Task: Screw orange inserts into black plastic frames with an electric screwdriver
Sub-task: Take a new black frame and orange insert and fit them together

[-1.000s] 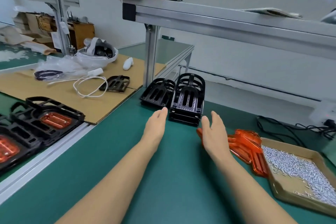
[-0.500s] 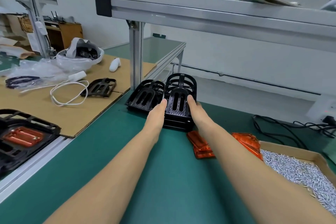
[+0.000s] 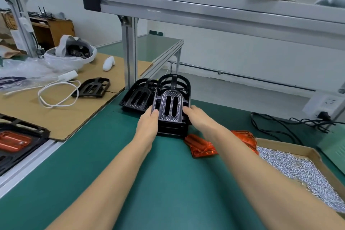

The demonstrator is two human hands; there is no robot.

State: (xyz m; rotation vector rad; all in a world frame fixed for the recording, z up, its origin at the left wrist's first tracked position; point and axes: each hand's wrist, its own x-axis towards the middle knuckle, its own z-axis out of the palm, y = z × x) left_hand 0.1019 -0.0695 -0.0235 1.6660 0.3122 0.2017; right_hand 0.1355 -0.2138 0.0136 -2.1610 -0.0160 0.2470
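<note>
A stack of black plastic frames (image 3: 170,110) stands on the green mat, straight ahead. My left hand (image 3: 148,124) grips the stack's left side, with the thumb lying on the top frame's edge. My right hand (image 3: 196,117) grips the right side of the same top frame, its fingertips hidden behind the edge. Orange inserts (image 3: 202,145) lie in a loose pile just right of the stack, partly under my right forearm. A cardboard tray (image 3: 280,144) at the right holds several small silver screws (image 3: 298,170). No electric screwdriver is in view.
A second stack of black frames (image 3: 138,97) leans next to an aluminium post (image 3: 128,52). Left of it, a cardboard sheet (image 3: 61,117) carries a single black frame (image 3: 91,87) and a white cable (image 3: 56,95). Frames fitted with orange inserts (image 3: 16,142) sit far left. Black power cables (image 3: 276,127) trail at right.
Both hands went forward from open in front of the stack to its two sides and now grip the top frame. The view has moved closer to the stack.
</note>
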